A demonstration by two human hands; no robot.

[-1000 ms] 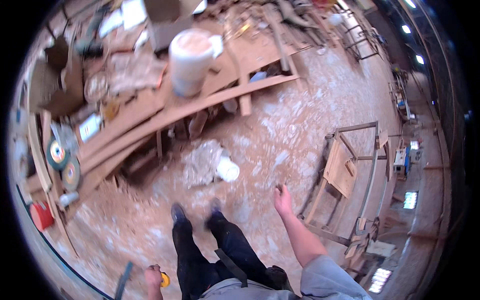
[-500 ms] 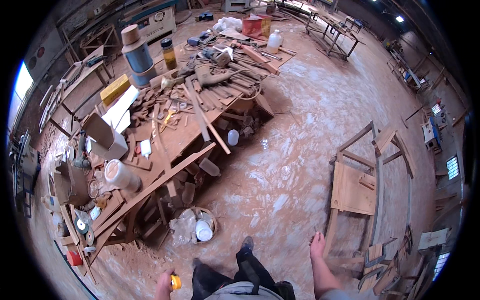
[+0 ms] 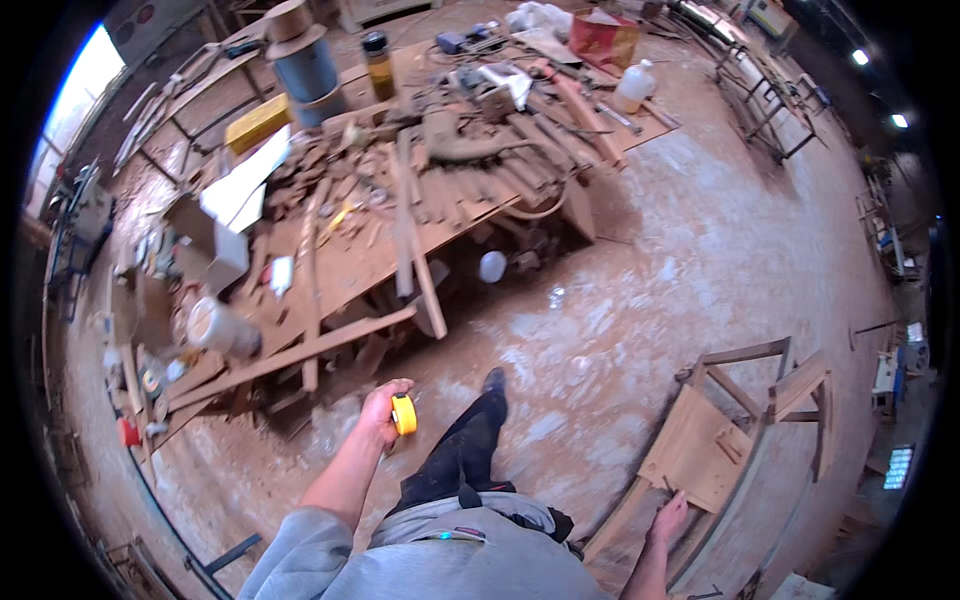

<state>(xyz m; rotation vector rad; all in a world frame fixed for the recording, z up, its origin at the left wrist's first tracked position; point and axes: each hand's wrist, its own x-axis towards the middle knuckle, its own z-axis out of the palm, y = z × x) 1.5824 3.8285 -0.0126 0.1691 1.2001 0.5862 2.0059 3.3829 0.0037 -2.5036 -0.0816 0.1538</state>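
Note:
My left hand [image 3: 381,412] is closed around a yellow tape measure [image 3: 404,414], held out over the floor in front of my legs. My right hand [image 3: 672,517] reaches to the lower edge of a flat wooden panel [image 3: 695,448] that lies on a wooden frame [image 3: 618,522]. Its fingers are pinched together. A small thin dark piece shows at the fingertips, too small to name. Two small wooden pieces [image 3: 729,446] rest on the panel near its right side.
A long workbench [image 3: 365,265] at the left carries heaped wood strips, a white tub [image 3: 222,328], a blue cylinder [image 3: 305,75] and a clear jug [image 3: 633,88]. A metal-legged table [image 3: 765,110] stands at the far right. Dusty floor [image 3: 560,340] lies between the bench and frame.
My view has turned and I have stepped nearer the wooden frame. The left hand with the tape measure has come up and forward. My right hand has moved to the panel's edge.

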